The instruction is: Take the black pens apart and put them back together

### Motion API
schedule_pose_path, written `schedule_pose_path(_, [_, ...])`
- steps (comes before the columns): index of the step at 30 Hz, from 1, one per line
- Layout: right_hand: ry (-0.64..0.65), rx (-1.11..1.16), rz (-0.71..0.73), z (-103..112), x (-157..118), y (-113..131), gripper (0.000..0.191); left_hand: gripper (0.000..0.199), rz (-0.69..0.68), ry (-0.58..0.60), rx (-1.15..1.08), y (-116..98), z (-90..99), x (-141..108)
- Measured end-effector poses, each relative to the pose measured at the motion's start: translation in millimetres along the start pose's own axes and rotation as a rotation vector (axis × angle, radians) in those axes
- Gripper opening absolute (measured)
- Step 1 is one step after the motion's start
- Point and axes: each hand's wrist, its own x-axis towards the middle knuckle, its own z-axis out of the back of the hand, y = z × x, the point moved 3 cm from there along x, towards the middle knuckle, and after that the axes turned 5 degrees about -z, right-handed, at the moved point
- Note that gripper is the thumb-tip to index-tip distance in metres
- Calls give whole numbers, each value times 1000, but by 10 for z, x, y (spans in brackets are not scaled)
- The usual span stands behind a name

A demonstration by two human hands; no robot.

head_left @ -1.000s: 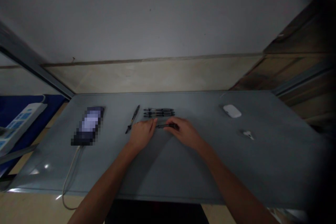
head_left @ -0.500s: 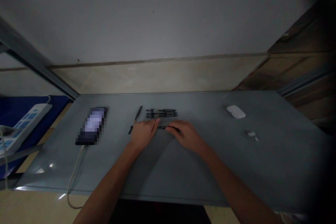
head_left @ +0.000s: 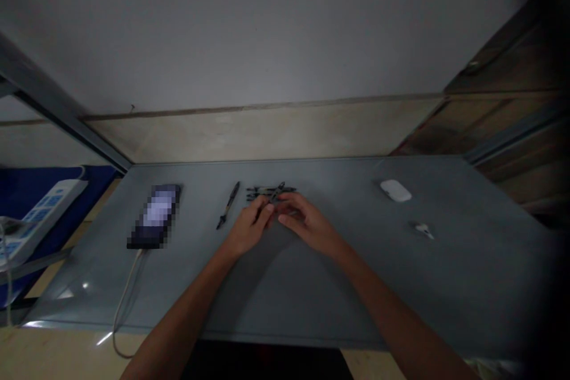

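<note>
Glossy grey tabletop [head_left: 187,291], slim black pens [head_left: 269,192], left hand [head_left: 247,227], right hand [head_left: 307,224] cupped above

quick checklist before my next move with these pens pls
1. Left hand and right hand both in view at the pens: ok.
2. Black pens lying in a neat parallel row: not ok, a slanted pen seems to cross them.
3. Slanted pen held by the fingers: cannot tell, the hands hide its lower end.
4. Separate pen left of the row, apart from the left hand: ok.
5. Phone and its white cable clear of both hands: ok.
</note>
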Motion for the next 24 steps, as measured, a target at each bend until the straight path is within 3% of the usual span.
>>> schedule_pose_path(6, [39, -63, 53, -112, -37, 38, 65, 26, -57, -88, -244, -16, -6, 8])
schedule_pose_path(14, [54, -36, 9, -37, 32, -47, 50, 28, -40, -69, -340, 42, -34, 33])
schedule_pose_path(19, [3, -64, 4, -30, 46, -94, 34, 32, 93, -147, -318, 126, 11, 46])
schedule_pose_path(24, [38, -44, -1, -48, 26, -73, 25, 41, 148, -184, -325, 172, 72, 54])
